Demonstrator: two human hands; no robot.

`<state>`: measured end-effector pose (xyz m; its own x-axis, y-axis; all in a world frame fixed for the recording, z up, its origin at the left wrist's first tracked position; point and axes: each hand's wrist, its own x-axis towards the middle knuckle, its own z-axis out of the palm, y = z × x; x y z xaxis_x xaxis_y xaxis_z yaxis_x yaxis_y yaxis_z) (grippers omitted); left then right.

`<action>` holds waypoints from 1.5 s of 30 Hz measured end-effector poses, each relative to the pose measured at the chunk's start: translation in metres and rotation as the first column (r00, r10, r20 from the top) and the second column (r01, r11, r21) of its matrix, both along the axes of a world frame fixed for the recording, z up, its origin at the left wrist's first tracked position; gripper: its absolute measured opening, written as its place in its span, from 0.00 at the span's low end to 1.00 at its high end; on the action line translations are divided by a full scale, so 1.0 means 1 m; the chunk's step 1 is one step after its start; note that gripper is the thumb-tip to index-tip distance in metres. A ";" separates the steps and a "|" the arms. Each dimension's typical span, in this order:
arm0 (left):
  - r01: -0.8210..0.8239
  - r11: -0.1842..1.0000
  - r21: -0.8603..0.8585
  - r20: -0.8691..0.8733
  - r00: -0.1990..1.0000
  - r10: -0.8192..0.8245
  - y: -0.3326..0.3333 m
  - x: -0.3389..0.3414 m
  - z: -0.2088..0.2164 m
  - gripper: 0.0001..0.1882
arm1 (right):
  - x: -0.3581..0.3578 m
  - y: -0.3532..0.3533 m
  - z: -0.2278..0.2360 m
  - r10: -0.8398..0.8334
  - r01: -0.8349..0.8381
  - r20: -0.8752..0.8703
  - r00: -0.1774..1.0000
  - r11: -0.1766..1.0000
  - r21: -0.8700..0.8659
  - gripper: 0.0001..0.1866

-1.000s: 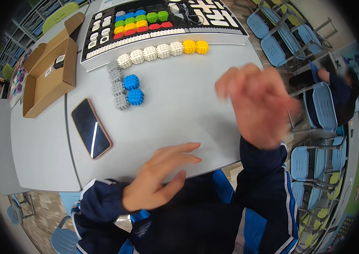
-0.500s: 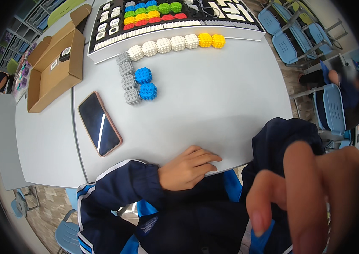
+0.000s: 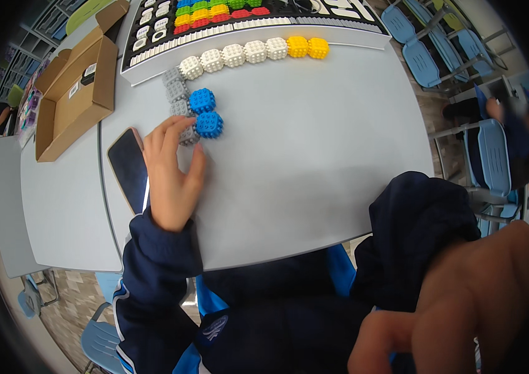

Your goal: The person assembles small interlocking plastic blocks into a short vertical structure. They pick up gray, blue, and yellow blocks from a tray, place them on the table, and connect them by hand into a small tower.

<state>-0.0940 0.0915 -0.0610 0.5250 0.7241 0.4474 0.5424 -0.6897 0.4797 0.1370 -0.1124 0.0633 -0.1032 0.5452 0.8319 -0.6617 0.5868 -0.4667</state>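
My left hand [image 3: 174, 168] reaches over the near end of a column of grey studded blocks [image 3: 176, 87]. Its fingertips are at the nearest grey block, thumb and forefinger apart, and they partly cover that block. Two blue studded blocks, a farther one [image 3: 202, 100] and a nearer one [image 3: 209, 124], sit against the column's right side. From the column's far end a row of white studded blocks [image 3: 234, 55] runs right to two yellow blocks [image 3: 307, 47]. Close to the camera at lower right is my raised right hand [image 3: 458, 299], blurred, fingers bent, tips out of sight.
Behind the row stands a tray [image 3: 252, 40] of coloured blocks and white parts. A phone [image 3: 128, 171] lies partly under my left hand. An open cardboard box [image 3: 77, 103] is at far left. Blue chairs [image 3: 423, 62] and a seated person [image 3: 517, 131] are on the right.
My left hand has moved from the table's near edge up and left to the grey blocks. My right hand stays close to the camera, its fingers now lower and bent.
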 end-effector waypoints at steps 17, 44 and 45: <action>-0.024 0.999 -0.038 0.164 0.986 0.029 -0.006 -0.006 0.001 0.25 | 0.105 0.077 -0.044 0.365 -0.353 0.260 0.894 0.931 -0.094 0.13; 0.548 0.828 -0.115 0.184 0.831 -0.525 -0.049 0.007 -0.026 0.28 | 0.135 0.314 -0.059 0.119 0.845 0.847 -0.519 0.223 0.487 0.26; 0.547 0.830 -0.111 0.184 0.832 -0.524 -0.049 0.006 -0.026 0.28 | 0.132 0.313 -0.058 0.119 0.844 0.844 -0.522 0.214 0.492 0.25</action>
